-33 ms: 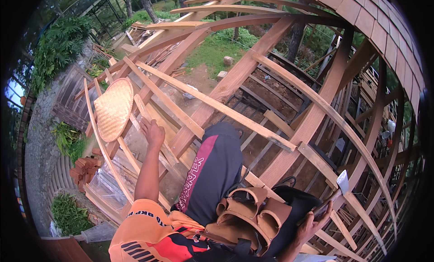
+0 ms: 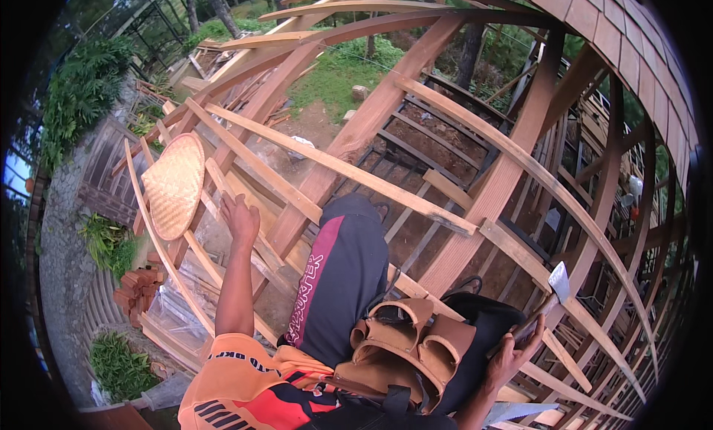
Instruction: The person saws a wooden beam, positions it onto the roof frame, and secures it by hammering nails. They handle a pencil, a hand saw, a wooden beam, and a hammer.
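My left hand [image 2: 241, 216] reaches forward over the timber frame, its fingers stretched out and nothing in them. It is nearest to a pale wooden batten [image 2: 215, 179]; whether the fingertips touch the wood I cannot tell. A conical woven hat [image 2: 175, 186] rests on the battens just left of that hand. At the lower right, my right hand [image 2: 509, 359] is closed round the handle of what looks like a hatchet [image 2: 559, 283], its pale metal blade pointing up and away. A brown leather tool pouch [image 2: 408, 348] hangs at my waist, between my arms.
Thick beams [image 2: 356, 144] and curved rafters [image 2: 542, 177] cross around me, with gaps down to the ground. Shingles [image 2: 631, 51] cover the upper right. Stacked red bricks [image 2: 139, 289] sit below left. A greyish metal blade [image 2: 520, 411] shows at the lower edge.
The whole view has shifted slightly, with the frame and hat now a little farther left. More of the greyish blade shows at the lower edge. The right hand keeps its grip.
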Action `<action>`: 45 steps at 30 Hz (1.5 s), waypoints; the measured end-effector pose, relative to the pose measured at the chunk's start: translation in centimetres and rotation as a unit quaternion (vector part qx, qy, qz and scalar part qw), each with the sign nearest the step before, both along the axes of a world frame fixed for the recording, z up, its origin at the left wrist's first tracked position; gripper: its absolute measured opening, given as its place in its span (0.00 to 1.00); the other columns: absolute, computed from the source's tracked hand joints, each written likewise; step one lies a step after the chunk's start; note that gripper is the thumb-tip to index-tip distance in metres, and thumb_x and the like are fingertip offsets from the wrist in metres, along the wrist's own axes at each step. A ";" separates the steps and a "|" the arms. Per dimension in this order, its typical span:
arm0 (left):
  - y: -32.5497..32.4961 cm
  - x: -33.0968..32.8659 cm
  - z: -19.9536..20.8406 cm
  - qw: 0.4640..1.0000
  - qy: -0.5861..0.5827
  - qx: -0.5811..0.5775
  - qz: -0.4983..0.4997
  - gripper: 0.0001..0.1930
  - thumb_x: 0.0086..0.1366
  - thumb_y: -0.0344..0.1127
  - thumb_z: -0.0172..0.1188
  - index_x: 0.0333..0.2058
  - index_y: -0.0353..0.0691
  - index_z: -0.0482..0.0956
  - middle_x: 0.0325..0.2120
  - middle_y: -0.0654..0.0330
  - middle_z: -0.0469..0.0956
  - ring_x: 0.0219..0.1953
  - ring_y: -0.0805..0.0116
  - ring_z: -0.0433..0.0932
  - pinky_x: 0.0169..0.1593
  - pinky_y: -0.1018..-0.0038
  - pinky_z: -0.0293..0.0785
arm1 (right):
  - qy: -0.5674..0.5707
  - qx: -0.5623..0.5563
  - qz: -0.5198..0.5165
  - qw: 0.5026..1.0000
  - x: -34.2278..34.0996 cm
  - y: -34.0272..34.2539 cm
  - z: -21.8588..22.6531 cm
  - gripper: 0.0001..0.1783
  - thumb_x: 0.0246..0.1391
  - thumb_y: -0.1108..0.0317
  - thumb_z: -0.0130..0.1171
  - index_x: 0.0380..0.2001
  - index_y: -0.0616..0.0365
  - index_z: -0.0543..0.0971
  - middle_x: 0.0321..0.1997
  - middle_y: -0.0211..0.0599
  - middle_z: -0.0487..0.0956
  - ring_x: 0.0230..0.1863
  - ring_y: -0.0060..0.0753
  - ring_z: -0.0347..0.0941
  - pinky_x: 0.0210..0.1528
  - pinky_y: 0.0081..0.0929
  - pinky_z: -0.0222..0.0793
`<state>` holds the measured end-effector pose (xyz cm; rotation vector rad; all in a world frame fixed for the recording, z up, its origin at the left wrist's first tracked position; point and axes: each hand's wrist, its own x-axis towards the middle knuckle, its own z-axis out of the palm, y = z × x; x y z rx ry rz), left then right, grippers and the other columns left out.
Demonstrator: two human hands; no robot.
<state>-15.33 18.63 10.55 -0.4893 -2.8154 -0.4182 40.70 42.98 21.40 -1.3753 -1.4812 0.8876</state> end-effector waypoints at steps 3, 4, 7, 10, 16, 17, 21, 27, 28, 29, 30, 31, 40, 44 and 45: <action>2.6 6.5 7.5 0.948 -0.140 0.253 -0.136 0.12 0.64 0.26 0.57 0.46 0.31 0.77 0.40 0.52 0.78 0.43 0.61 0.77 0.51 0.66 0.74 | 0.025 -0.029 0.014 0.999 -0.7 0.8 -0.1 0.43 0.51 0.81 0.50 0.73 0.48 0.59 0.61 0.40 0.70 0.46 0.26 0.71 0.45 0.20 0.69; 3.4 9.4 9.8 0.902 -0.210 0.331 -0.184 0.10 0.66 0.28 0.58 0.44 0.31 0.78 0.35 0.57 0.79 0.38 0.68 0.78 0.46 0.72 0.74 | 0.042 -0.071 0.019 0.996 -0.8 0.9 0.5 0.44 0.51 0.81 0.51 0.73 0.49 0.57 0.61 0.42 0.69 0.47 0.26 0.70 0.47 0.22 0.70; 6.0 17.5 17.0 0.680 -0.543 0.305 -0.388 0.08 0.66 0.31 0.60 0.40 0.33 0.81 0.31 0.58 0.81 0.34 0.67 0.81 0.41 0.71 0.77 | 0.119 -0.050 -0.018 0.991 0.0 1.8 -0.8 0.43 0.57 0.73 0.58 0.74 0.52 0.54 0.51 0.37 0.72 0.38 0.20 0.69 0.38 0.18 0.68; 9.9 23.1 18.4 0.510 -0.552 0.070 -0.656 0.10 0.65 0.30 0.63 0.42 0.31 0.83 0.34 0.51 0.84 0.37 0.60 0.84 0.41 0.69 0.79 | 0.168 -0.076 -0.023 0.983 1.4 2.0 -1.0 0.41 0.60 0.71 0.59 0.73 0.55 0.53 0.37 0.33 0.74 0.29 0.19 0.68 0.27 0.17 0.66; 10.0 28.4 17.7 0.451 -0.479 -0.172 -0.733 0.13 0.66 0.28 0.55 0.48 0.31 0.77 0.40 0.47 0.80 0.45 0.46 0.80 0.49 0.58 0.77 | 0.317 -0.103 0.018 0.943 2.8 1.5 -2.1 0.30 0.61 0.72 0.59 0.63 0.61 0.61 0.43 0.34 0.70 0.29 0.19 0.69 0.24 0.18 0.68; 9.8 28.8 18.0 0.460 -0.459 -0.214 -0.729 0.14 0.64 0.27 0.55 0.48 0.31 0.77 0.40 0.46 0.80 0.46 0.45 0.79 0.50 0.57 0.77 | 0.331 -0.102 0.017 0.938 3.3 1.4 -2.2 0.29 0.61 0.72 0.58 0.63 0.61 0.61 0.44 0.34 0.70 0.29 0.19 0.68 0.24 0.19 0.68; 6.9 31.7 13.3 0.541 -0.294 -0.188 -0.765 0.11 0.60 0.30 0.57 0.40 0.32 0.79 0.35 0.47 0.80 0.42 0.47 0.81 0.46 0.59 0.78 | 0.366 -0.085 -0.002 0.927 3.8 1.4 -2.9 0.23 0.62 0.74 0.55 0.59 0.60 0.63 0.44 0.34 0.69 0.30 0.19 0.67 0.24 0.19 0.68; 6.2 34.6 3.1 0.645 -0.045 -0.051 -0.761 0.15 0.56 0.32 0.55 0.41 0.36 0.81 0.40 0.50 0.80 0.45 0.55 0.81 0.52 0.61 0.77 | 0.378 -0.075 -0.005 0.923 3.3 2.1 -3.0 0.26 0.60 0.78 0.53 0.61 0.59 0.61 0.45 0.35 0.70 0.30 0.19 0.68 0.24 0.20 0.69; 6.5 34.9 2.9 0.645 -0.054 -0.049 -0.761 0.16 0.56 0.32 0.54 0.42 0.36 0.81 0.40 0.49 0.80 0.47 0.55 0.80 0.54 0.62 0.76 | 0.355 -0.083 -0.009 0.931 3.6 1.8 -3.0 0.26 0.60 0.78 0.53 0.61 0.58 0.62 0.46 0.35 0.69 0.29 0.19 0.68 0.24 0.20 0.69; 7.4 35.3 3.3 0.669 -0.045 -0.109 -0.734 0.18 0.57 0.33 0.54 0.45 0.35 0.80 0.42 0.48 0.80 0.47 0.53 0.80 0.54 0.62 0.76 | 0.350 -0.085 0.003 0.933 3.6 1.8 -3.1 0.30 0.61 0.78 0.53 0.65 0.57 0.60 0.47 0.35 0.69 0.30 0.19 0.69 0.24 0.20 0.69; 7.9 35.4 4.0 0.676 -0.027 -0.080 -0.732 0.18 0.57 0.33 0.53 0.46 0.34 0.80 0.42 0.48 0.80 0.46 0.53 0.80 0.53 0.61 0.76 | 0.353 -0.081 0.013 0.932 3.7 1.8 -3.1 0.30 0.61 0.78 0.53 0.65 0.57 0.60 0.47 0.35 0.69 0.30 0.19 0.69 0.24 0.20 0.69; 8.0 35.4 4.4 0.671 -0.026 -0.070 -0.738 0.17 0.57 0.33 0.53 0.44 0.34 0.81 0.43 0.48 0.80 0.46 0.54 0.80 0.53 0.62 0.76 | 0.353 -0.084 0.003 0.932 3.9 1.7 -3.3 0.32 0.61 0.78 0.53 0.67 0.57 0.58 0.47 0.35 0.69 0.30 0.19 0.69 0.23 0.20 0.70; 6.6 34.9 2.6 0.673 -0.053 -0.059 -0.735 0.11 0.54 0.32 0.57 0.35 0.37 0.84 0.36 0.52 0.81 0.42 0.55 0.82 0.48 0.62 0.78 | 0.321 -0.086 -0.005 0.943 3.6 1.3 -3.0 0.28 0.62 0.73 0.55 0.64 0.60 0.61 0.45 0.33 0.71 0.30 0.18 0.67 0.24 0.17 0.67; 7.1 34.8 7.9 0.670 -0.097 -0.122 -0.725 0.11 0.54 0.33 0.58 0.35 0.36 0.81 0.33 0.52 0.81 0.38 0.53 0.83 0.44 0.61 0.79 | 0.318 -0.077 -0.013 0.945 3.3 1.6 -2.9 0.26 0.63 0.74 0.54 0.62 0.61 0.63 0.41 0.33 0.71 0.29 0.17 0.66 0.23 0.17 0.66; 7.4 34.4 8.6 0.673 -0.098 -0.120 -0.724 0.11 0.54 0.33 0.58 0.35 0.36 0.81 0.33 0.52 0.81 0.38 0.53 0.83 0.44 0.61 0.79 | 0.316 -0.077 -0.009 0.945 3.2 1.8 -2.7 0.26 0.63 0.74 0.54 0.62 0.61 0.63 0.41 0.33 0.71 0.29 0.17 0.66 0.23 0.17 0.66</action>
